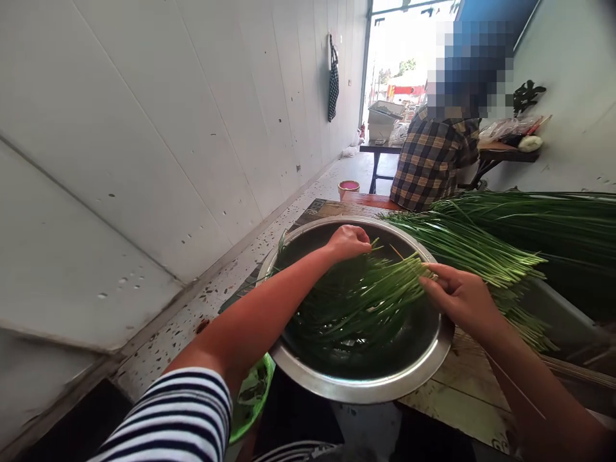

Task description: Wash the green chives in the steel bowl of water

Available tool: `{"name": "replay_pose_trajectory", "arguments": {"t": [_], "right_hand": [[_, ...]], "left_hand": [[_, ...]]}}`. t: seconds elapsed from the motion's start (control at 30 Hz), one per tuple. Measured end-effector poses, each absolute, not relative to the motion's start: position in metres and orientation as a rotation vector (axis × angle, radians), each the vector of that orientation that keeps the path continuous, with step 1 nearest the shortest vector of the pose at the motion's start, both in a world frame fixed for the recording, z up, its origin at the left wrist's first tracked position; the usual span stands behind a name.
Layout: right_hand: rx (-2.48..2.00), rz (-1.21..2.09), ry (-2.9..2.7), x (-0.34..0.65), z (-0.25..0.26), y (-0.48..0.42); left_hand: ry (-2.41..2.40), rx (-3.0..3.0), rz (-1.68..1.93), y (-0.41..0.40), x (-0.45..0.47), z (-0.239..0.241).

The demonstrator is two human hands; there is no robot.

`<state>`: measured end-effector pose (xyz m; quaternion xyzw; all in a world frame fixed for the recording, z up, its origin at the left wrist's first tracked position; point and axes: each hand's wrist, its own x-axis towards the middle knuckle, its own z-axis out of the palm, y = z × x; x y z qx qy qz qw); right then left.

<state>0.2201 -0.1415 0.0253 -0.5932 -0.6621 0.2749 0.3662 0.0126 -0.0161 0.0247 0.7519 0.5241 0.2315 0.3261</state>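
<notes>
A wide metal basin (pixel 346 385) holds water and a loose bunch of garlic chives (pixel 385 285), long thin green leaves with pale cut ends. My right hand (pixel 462 298) pinches the bunch by its pale ends at the basin's right rim. Over the far side of the basin, my left hand (pixel 350 242) is closed with fingers pinched together around a few chive stalks, whose tips poke out to the right. The rest of the leaves trail down into the basin, partly hidden behind my left forearm.
More chives (pixel 500 256) lie piled on the right of the wooden table (pixel 443 404). A green basket (pixel 262 391) stands below the basin's left side. Ahead, a person in a plaid shirt (pixel 428 160) sits near another table; a pink bucket (pixel 349 186) stands beside the wall.
</notes>
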Motion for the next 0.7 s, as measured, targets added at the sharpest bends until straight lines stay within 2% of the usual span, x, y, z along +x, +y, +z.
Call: {"name": "replay_pose_trajectory", "arguments": {"t": [0.1,0.27,0.7], "right_hand": [[-1.544,0.672,-1.724,0.217,0.029,-0.141],[-1.574,0.698,-1.727,0.215,0.031,-0.142],[-1.586,0.656,-1.715,0.213,0.026,-0.141]], "left_hand": [[1.209,1.841,0.725,-0.012,0.007,0.025],[1.105,1.507,0.722,-0.013,0.014,0.022],[1.033,1.566,0.713,-0.020,0.018,0.021]]}}
